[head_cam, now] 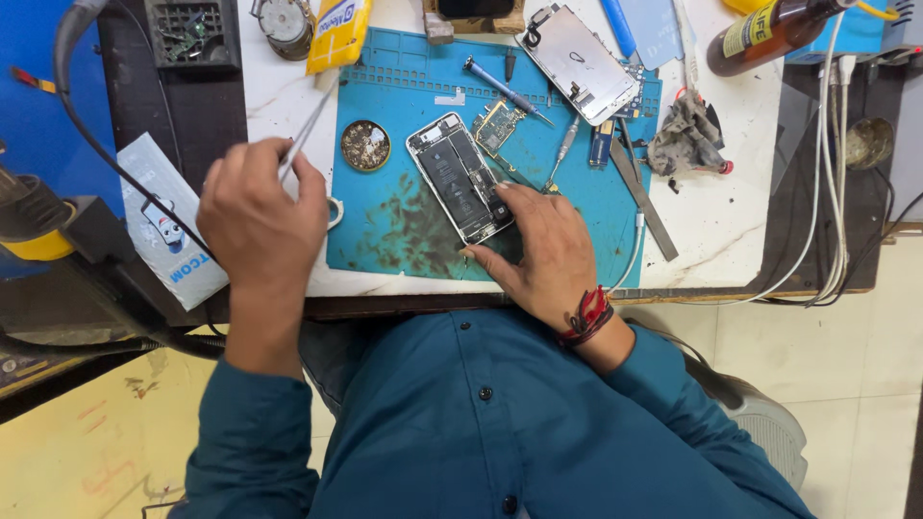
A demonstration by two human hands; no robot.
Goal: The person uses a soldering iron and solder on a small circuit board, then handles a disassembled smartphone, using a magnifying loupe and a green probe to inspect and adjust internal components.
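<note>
Holding a pair of tweezers [310, 123] in your left hand [261, 216], you keep the fingers pinched closely around the near end of the tool, and its thin tips point far and to the right, toward a yellow pouch [338, 34]. This hand hovers over the left edge of the blue work mat [394, 226], near the white table top [731, 226].

Your right hand [538, 252] lies on the near part of the mat. Its fingers are spread only a little and are holding nothing; the fingertips touch the near end of the opened phone [460, 176]. The phone lies in the middle of the mat, tilted, with its black battery and inner parts showing. On the right wrist you wear a red and black thread band [587, 317].

Just left of the phone stands a small round dish [365, 145] with tiny parts. Far right of the phone lies a small circuit board [495, 125], and beside it a screwdriver [505, 89] with a blue handle. The removed screen panel [580, 63] lies at the far edge of the mat, face down. On the right, on the table, you have a dirty grey rag [686, 136], a metal ruler [642, 197] and a brown bottle [769, 31]. White cables [835, 183] hang over the right edge of the table.
</note>
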